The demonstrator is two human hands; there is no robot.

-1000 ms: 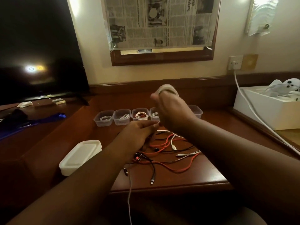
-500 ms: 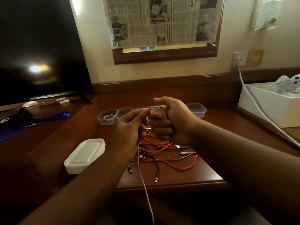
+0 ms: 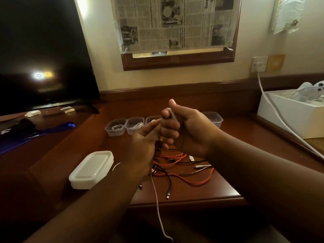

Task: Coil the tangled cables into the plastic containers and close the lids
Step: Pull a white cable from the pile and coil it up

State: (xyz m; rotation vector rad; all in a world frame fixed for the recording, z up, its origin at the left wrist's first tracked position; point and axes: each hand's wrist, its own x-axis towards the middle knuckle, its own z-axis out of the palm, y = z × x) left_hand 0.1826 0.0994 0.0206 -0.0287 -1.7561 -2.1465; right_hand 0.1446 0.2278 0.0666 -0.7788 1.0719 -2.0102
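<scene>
My right hand (image 3: 187, 130) is curled into a fist with loops of a white cable (image 3: 158, 204) wound round its fingers. My left hand (image 3: 145, 142) pinches the same cable just beside the fist, and the free end hangs down past the desk edge. A tangle of red and black cables (image 3: 182, 170) lies on the desk below my hands. Clear plastic containers stand in a row behind: two at the left (image 3: 116, 127) (image 3: 134, 125) hold coiled white cables, one at the right (image 3: 213, 118) looks empty, others are hidden by my hands.
A stack of white lids (image 3: 91, 170) lies at the left on the wooden desk (image 3: 231, 137). A dark TV screen (image 3: 40, 55) stands at the back left. At the right, a white box (image 3: 289, 118) and a white power cord (image 3: 280, 120) from the wall socket.
My right hand came down from a raised position and closed into a fist round the coil. My left hand moved up beside it, and the hanging end grew shorter.
</scene>
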